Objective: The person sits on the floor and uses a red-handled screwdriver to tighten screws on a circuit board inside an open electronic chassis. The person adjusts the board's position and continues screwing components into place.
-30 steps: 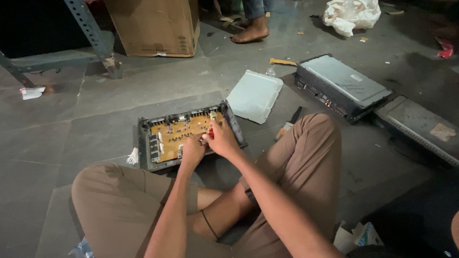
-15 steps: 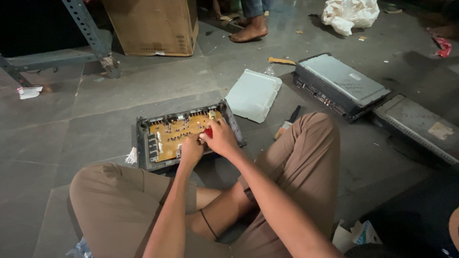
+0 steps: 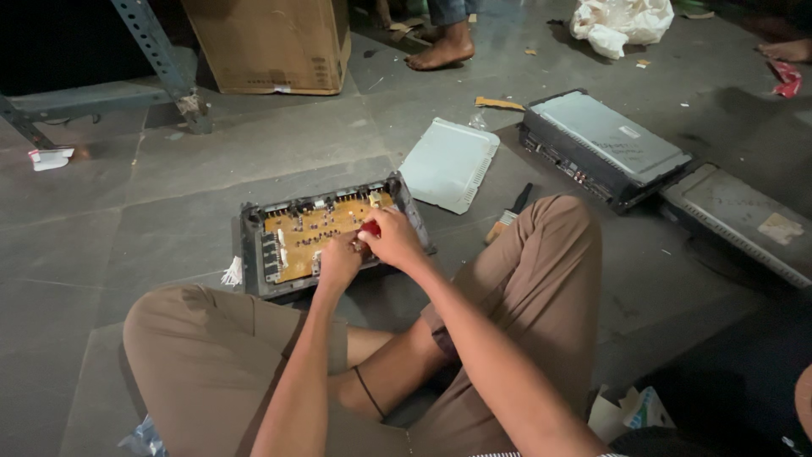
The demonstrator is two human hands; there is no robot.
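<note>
1. The right hand (image 3: pixel 391 239) has its fingers curled tight around a small red-handled tool (image 3: pixel 370 228), probably a screwdriver, with its tip down on the board.
2. The left hand (image 3: pixel 338 259) rests on the near edge of the board, fingers bent together; whether they pinch anything I cannot tell.
3. Both hands work over an open grey metal chassis holding a tan circuit board (image 3: pixel 315 234), which lies flat on the grey stone floor (image 3: pixel 127 220) just in front of the person's crossed legs.
4. A pale grey cover panel (image 3: pixel 448 164) lies near the chassis; a small paintbrush (image 3: pixel 509 215) lies beside the right knee.
5. Two closed grey electronic units (image 3: pixel 602 144) sit well apart to the right.
6. Risk, as I judge it: the tool could slip off a screw and gouge the board, since the chassis is steadied only by the left hand's light touch.
</note>
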